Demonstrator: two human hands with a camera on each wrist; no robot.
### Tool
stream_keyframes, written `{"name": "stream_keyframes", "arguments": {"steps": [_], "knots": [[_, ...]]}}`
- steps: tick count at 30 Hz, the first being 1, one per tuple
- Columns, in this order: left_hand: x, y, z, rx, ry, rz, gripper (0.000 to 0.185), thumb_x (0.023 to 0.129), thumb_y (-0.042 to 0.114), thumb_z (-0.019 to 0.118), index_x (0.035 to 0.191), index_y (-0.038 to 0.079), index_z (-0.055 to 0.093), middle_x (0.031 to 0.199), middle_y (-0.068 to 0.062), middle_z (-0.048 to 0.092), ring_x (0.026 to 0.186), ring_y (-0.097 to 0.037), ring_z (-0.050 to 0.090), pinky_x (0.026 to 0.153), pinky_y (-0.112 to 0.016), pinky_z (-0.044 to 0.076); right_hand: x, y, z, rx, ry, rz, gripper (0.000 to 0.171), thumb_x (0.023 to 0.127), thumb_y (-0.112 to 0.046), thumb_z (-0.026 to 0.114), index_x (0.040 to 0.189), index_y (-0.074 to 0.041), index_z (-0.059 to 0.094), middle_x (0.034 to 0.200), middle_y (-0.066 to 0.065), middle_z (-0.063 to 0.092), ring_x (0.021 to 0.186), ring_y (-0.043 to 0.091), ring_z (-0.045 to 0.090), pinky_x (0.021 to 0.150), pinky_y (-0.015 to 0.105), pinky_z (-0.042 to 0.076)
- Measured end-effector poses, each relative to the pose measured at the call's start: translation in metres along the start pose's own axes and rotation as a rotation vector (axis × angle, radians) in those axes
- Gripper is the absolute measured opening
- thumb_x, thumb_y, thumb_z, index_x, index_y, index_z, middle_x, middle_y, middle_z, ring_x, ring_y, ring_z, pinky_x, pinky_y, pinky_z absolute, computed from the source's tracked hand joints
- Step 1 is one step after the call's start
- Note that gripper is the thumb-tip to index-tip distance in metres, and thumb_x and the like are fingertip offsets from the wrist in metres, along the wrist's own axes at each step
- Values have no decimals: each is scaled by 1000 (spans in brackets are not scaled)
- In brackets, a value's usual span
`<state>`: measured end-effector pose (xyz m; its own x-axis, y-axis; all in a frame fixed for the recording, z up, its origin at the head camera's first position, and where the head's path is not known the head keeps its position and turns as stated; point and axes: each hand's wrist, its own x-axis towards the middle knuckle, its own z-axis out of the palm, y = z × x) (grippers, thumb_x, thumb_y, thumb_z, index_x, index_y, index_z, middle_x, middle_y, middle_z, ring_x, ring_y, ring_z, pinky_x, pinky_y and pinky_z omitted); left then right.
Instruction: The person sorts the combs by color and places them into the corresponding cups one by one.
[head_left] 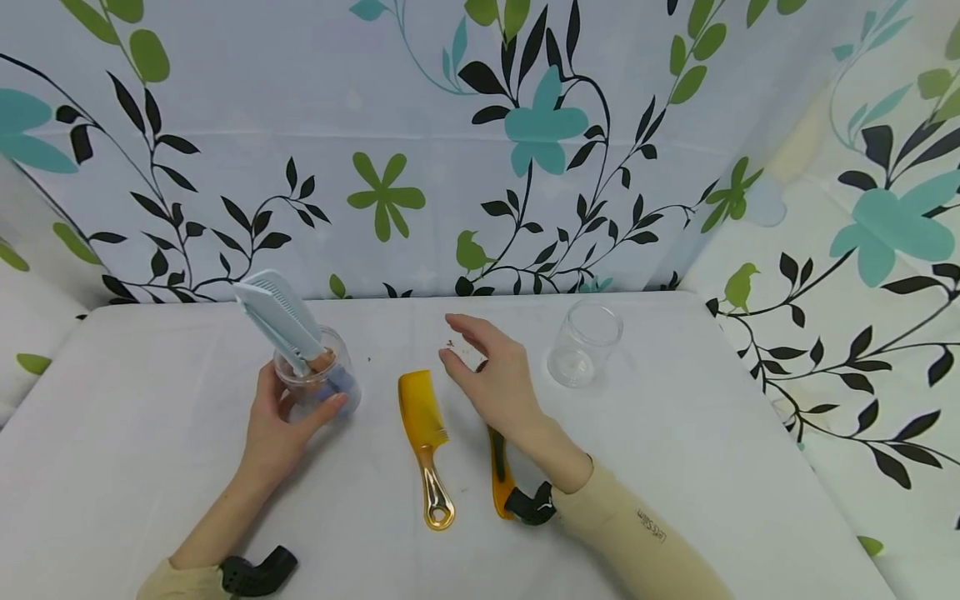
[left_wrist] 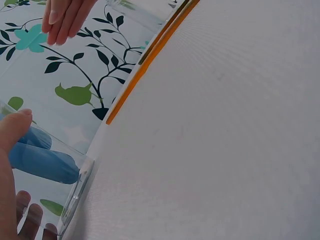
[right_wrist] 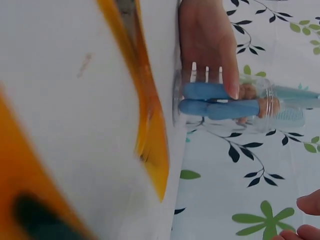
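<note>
A transparent cup stands at the left of the table, with my left hand gripping it low, thumb on the near side and fingers around the other. Pale blue combs lean out of its top; their blue handles show through the wall in the right wrist view. My right hand hovers over the middle of the table, fingers bent and thumb apart, holding nothing. Left of it lies a yellow comb with a shiny gold handle. An orange thing with a dark stripe lies partly hidden under my right forearm.
A second transparent cup stands right of my right hand, towards the back. Patterned cloth rises behind and beside the white tabletop. A black strap end sticks out from each wrist.
</note>
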<state>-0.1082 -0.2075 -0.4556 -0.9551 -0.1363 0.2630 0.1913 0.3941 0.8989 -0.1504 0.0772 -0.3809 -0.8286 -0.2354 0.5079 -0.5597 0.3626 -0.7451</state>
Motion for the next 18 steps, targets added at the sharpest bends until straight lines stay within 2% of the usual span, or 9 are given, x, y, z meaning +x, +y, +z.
{"name": "stream_keyframes", "arguments": {"steps": [8, 18], "knots": [[1, -1, 1, -11, 11, 2, 86, 85, 4, 78, 153, 20, 28, 150, 0, 40, 129, 1, 38, 102, -6, 35, -12, 14, -26, -20, 53, 43, 45, 91, -9, 72, 134, -7, 61, 134, 7, 64, 125, 21, 60, 106, 27, 47], [1, 1, 2, -2, 14, -7, 87, 84, 4, 78, 153, 20, 28, 148, 1, 41, 127, 1, 39, 101, -6, 35, -24, 21, -57, -39, 129, 22, 43, 90, -7, 73, 132, -6, 63, 133, 6, 65, 123, 23, 61, 106, 28, 47]]}}
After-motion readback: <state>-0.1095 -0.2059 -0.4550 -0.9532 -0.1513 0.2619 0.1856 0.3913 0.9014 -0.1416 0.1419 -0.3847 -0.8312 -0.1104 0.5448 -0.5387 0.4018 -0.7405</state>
